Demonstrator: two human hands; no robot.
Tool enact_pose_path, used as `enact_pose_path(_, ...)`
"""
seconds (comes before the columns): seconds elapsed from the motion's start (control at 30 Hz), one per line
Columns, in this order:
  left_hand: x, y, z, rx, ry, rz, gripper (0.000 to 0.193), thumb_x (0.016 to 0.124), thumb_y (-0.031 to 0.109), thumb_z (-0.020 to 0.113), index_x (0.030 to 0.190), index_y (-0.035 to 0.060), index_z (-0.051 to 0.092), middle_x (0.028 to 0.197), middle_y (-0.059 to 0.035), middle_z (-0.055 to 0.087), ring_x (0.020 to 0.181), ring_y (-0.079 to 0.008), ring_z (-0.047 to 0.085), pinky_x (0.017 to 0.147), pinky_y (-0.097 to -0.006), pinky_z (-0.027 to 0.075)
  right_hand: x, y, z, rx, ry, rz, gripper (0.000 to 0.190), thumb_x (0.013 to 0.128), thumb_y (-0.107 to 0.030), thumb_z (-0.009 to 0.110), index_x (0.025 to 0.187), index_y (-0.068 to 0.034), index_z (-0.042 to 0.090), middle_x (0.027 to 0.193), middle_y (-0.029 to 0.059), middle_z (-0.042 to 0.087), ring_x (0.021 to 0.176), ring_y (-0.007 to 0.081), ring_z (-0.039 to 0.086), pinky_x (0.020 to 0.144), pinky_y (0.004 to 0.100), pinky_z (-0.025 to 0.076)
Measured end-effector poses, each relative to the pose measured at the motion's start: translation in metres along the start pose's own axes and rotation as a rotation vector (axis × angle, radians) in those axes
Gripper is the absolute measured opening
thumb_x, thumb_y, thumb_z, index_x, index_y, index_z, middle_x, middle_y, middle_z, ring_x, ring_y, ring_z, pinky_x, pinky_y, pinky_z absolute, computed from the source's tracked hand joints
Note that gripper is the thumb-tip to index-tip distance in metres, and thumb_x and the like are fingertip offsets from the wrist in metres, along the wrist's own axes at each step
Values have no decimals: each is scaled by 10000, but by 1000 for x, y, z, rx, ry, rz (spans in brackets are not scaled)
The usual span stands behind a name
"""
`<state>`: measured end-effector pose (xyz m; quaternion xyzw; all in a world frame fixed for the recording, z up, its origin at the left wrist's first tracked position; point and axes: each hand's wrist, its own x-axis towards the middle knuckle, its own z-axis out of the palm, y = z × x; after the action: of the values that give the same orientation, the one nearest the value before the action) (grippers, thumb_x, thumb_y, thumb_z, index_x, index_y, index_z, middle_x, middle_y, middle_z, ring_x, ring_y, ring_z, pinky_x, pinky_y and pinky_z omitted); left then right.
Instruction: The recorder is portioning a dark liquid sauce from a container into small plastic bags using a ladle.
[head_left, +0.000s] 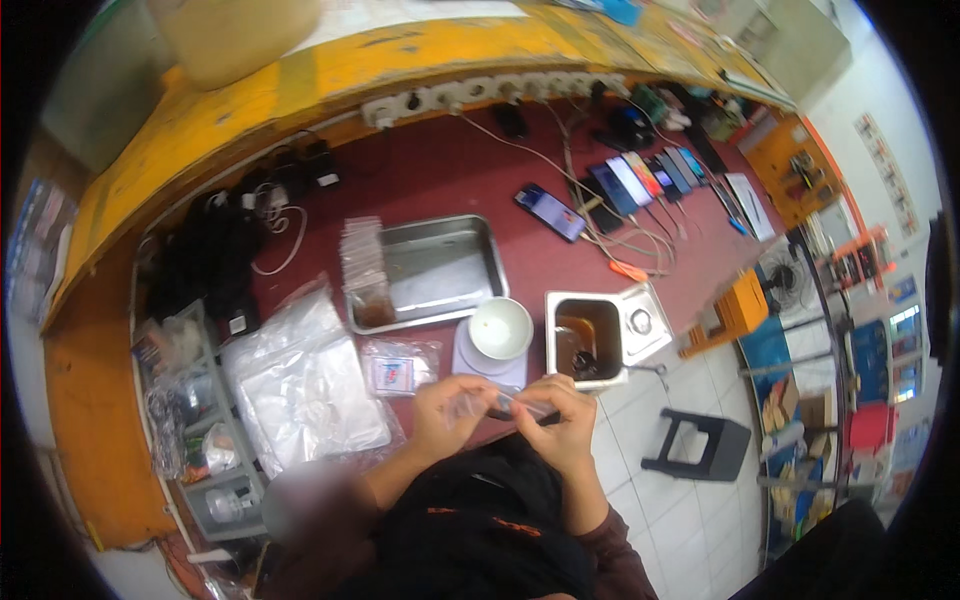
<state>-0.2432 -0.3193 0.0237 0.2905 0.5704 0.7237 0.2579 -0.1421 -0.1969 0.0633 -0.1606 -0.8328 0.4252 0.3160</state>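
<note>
Between my left hand (450, 416) and my right hand (559, 420) a small clear plastic bag (506, 403) is pinched at the front edge of the table. A white bowl (500, 328) rests on a pale kitchen scale (487, 364) just beyond my fingers. To its right, a square metal container (551, 330) holds dark brown liquid, with its lid (643, 326) lying alongside. Behind the bowl lies a shallow steel tray (442, 274); a row of small filled plastic bags (365, 262) overlaps its left side. A pack of small bags (397, 367) lies left of the scale.
Large clear plastic bags (307, 382) cover the left front of the table, beside a grey divided organizer (217, 375). Several phones (551, 212) with charging cables lie at the back right, below a power-socket row (495, 88). A black stool (701, 444) is on the tiled floor.
</note>
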Motion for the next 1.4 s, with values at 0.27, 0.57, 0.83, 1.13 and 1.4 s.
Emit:
enact_pose_path(0.27, 14, -19, -65, 273, 164, 142, 99, 831, 29, 585, 857, -62, 613, 779, -97, 653, 698, -144, 628, 638, -261, 504, 30, 35, 83, 17, -210, -105, 65, 693, -28, 682, 732, -23, 630, 712, 90, 649, 676, 218, 619, 653, 295, 461)
enact_pose_path(0.57, 27, -61, -176, 110, 540, -69, 185, 864, 102, 569, 951, -43, 646, 866, -100, 671, 790, -140, 616, 759, -257, 464, 81, 79, 147, 194, -499, 182, 107, 780, -85, 663, 846, -6, 632, 779, 91, 660, 723, 127, 633, 628, 254, 484)
enact_pose_path(0.83, 24, -93, -192, 164, 538, -205, 206, 850, 134, 602, 955, -33, 658, 889, -86, 672, 831, -117, 599, 786, -248, 448, -29, 121, 110, -211, -1580, 329, 460, 838, -473, 525, 1034, -69, 624, 991, 168, 627, 940, 337, 585, 838, 398, 440)
enact_pose_path(1.13, 33, -71, -177, -35, 641, -309, 247, 853, 193, 610, 956, -26, 659, 871, -73, 667, 823, -108, 585, 764, -235, 436, -145, 143, 6, -200, -1382, 485, 441, 765, -7, 470, 1175, -136, 568, 1344, 18, 436, 1352, 243, 205, 1044, 603, 80)
enact_pose_path(1.4, 32, -46, -158, -93, 484, -329, 249, 846, 208, 624, 956, -13, 660, 861, -52, 649, 781, -85, 563, 710, -215, 429, -50, 130, 62, -55, -1190, 346, 170, 682, -68, 715, 762, -54, 565, 828, 47, 610, 761, 203, 603, 695, 285, 473)
